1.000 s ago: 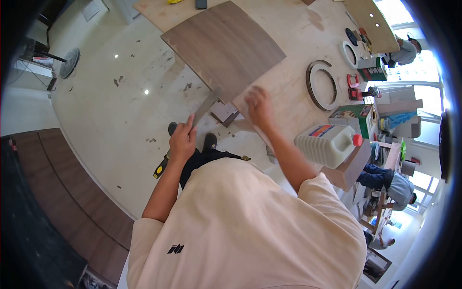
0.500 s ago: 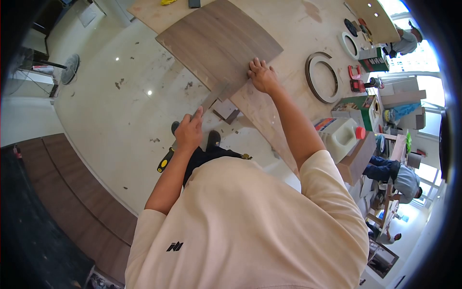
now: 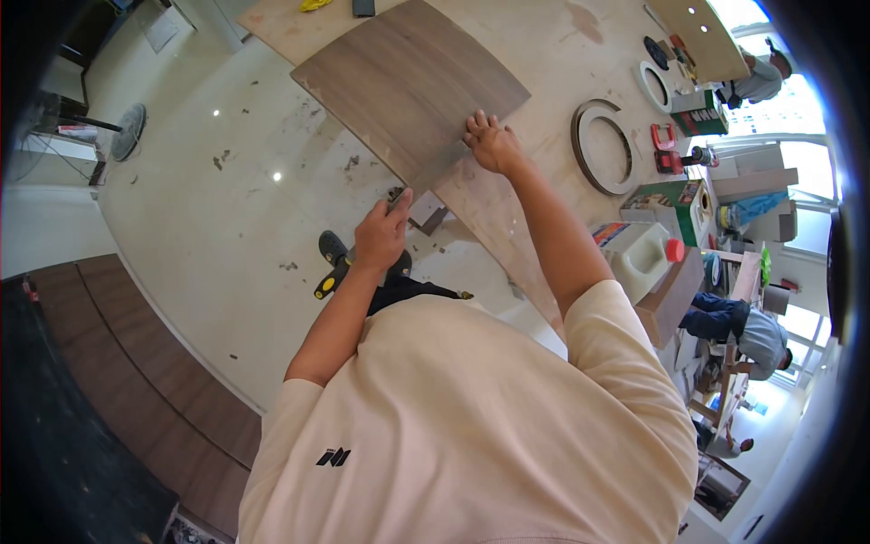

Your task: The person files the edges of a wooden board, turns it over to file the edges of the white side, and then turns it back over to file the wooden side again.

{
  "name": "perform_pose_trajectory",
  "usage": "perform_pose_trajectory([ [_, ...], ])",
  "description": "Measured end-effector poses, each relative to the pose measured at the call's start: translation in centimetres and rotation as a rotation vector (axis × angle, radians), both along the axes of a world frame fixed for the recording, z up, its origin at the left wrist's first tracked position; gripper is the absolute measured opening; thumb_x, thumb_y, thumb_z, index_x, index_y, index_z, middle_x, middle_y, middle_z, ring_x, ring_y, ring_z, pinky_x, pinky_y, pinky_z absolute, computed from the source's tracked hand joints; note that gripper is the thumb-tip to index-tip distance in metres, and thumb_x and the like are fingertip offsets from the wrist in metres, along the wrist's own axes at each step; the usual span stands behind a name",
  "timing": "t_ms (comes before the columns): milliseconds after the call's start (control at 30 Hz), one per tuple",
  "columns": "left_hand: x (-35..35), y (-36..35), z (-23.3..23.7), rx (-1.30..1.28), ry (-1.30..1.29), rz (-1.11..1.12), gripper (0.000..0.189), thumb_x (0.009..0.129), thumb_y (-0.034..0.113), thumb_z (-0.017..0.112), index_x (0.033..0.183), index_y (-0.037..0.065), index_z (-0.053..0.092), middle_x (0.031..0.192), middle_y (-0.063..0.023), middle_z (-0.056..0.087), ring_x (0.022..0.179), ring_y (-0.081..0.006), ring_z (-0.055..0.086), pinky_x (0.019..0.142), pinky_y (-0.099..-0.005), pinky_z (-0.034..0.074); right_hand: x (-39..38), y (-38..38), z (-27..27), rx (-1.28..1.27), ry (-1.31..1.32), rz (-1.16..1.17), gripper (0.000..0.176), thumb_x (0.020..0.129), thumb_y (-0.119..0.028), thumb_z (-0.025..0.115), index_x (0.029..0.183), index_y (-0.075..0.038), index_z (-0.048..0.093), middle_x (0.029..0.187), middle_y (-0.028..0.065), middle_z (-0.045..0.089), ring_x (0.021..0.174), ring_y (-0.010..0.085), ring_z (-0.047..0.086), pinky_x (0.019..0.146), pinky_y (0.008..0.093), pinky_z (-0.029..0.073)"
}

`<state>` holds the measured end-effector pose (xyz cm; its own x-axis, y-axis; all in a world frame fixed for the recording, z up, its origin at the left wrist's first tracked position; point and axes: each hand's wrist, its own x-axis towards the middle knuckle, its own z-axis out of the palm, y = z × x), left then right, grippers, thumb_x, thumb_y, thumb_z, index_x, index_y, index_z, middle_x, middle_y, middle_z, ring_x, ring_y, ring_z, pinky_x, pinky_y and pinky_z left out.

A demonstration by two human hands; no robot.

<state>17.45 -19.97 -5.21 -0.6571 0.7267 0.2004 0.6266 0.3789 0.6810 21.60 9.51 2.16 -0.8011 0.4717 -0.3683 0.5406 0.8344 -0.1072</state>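
A curved-edged brown wood-grain board (image 3: 412, 82) lies on the workbench (image 3: 553, 54), its near corner at the bench edge. My left hand (image 3: 381, 236) is closed round a long metal tool beside that corner. The tool's black and yellow handle (image 3: 326, 286) shows behind my wrist; its blade is blurred over the board's corner. My right hand (image 3: 491, 143) lies on the board's right edge, fingers apart, pressing nothing else.
On the bench's right are a coil of edging (image 3: 603, 147), a red clamp-like tool (image 3: 666, 150), green tins (image 3: 675, 204) and a white jug (image 3: 639, 258). Brown panels (image 3: 154, 363) lie at lower left. A fan (image 3: 130, 131) stands on the left. Several people are at the right.
My left hand has moved up and right with the tool, closer to the board's corner, and the handle has followed. My right hand has stayed on the board.
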Motion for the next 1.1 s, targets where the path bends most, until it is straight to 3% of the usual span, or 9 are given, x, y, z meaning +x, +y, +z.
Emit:
perform_pose_trajectory([
  [300,-1.0,-1.4,-0.9,0.091,-0.029,0.033,0.056,0.091,0.015,0.069,0.142,0.035,0.057,0.085,-0.008,0.055,0.077,-0.0299,0.062,0.066,-0.0423,0.052,-0.2,0.8,-0.7,-0.014,0.026,0.032,0.051,0.104,-0.035,0.037,0.147,-0.009,0.044,0.162,0.0131,0.029,0.147,0.0366,0.032,0.116,0.0598,0.03],
  [400,-0.4,-0.2,-0.5,0.026,0.043,-0.044,0.057,0.091,0.015,0.068,0.144,0.033,0.056,0.085,-0.0087,0.056,0.077,-0.0301,0.062,0.066,-0.0418,0.052,-0.3,1.0,-0.2,-0.023,0.008,0.047,0.05,0.104,-0.035,0.037,0.146,-0.009,0.044,0.162,0.0131,0.029,0.147,0.0357,0.032,0.116,0.0596,0.031],
  [600,-2.0,-3.1,-1.3,-0.059,-0.008,0.044,0.059,0.09,0.016,0.068,0.143,0.037,0.055,0.089,-0.009,0.058,0.08,-0.0312,0.063,0.068,-0.0432,0.053,0.3,1.7,-2.2,-0.018,0.044,0.058,0.049,0.104,-0.035,0.036,0.143,-0.008,0.047,0.161,0.014,0.033,0.145,0.0359,0.036,0.113,0.0581,0.036],
  [667,-1.0,-1.2,-1.0,0.011,0.011,0.002,0.059,0.091,0.016,0.068,0.144,0.037,0.055,0.088,-0.0093,0.058,0.079,-0.0315,0.062,0.068,-0.0433,0.053,-0.8,1.1,0.1,-0.045,-0.049,0.055,0.049,0.104,-0.036,0.036,0.143,-0.008,0.047,0.16,0.0145,0.033,0.144,0.0364,0.036,0.112,0.0577,0.036],
  [867,-1.3,-1.3,-2.7,0.118,-0.025,0.01,0.06,0.091,0.013,0.069,0.145,0.035,0.055,0.087,-0.011,0.057,0.076,-0.0327,0.06,0.068,-0.0424,0.052,-0.1,1.6,-0.3,-0.048,0.057,0.06,0.051,0.104,-0.036,0.035,0.143,-0.007,0.047,0.16,0.0167,0.034,0.143,0.038,0.037,0.114,0.0528,0.037],
  [1100,0.0,0.9,-3.5,0.3,-0.066,-0.06,0.056,0.091,0.012,0.068,0.143,0.032,0.058,0.086,-0.0109,0.056,0.076,-0.0326,0.06,0.067,-0.0423,0.051,-0.5,2.1,-1.1,-0.066,-0.011,0.041,0.054,0.105,-0.037,0.032,0.15,-0.009,0.044,0.163,0.0163,0.029,0.147,0.0381,0.033,0.117,0.0474,0.034],
])
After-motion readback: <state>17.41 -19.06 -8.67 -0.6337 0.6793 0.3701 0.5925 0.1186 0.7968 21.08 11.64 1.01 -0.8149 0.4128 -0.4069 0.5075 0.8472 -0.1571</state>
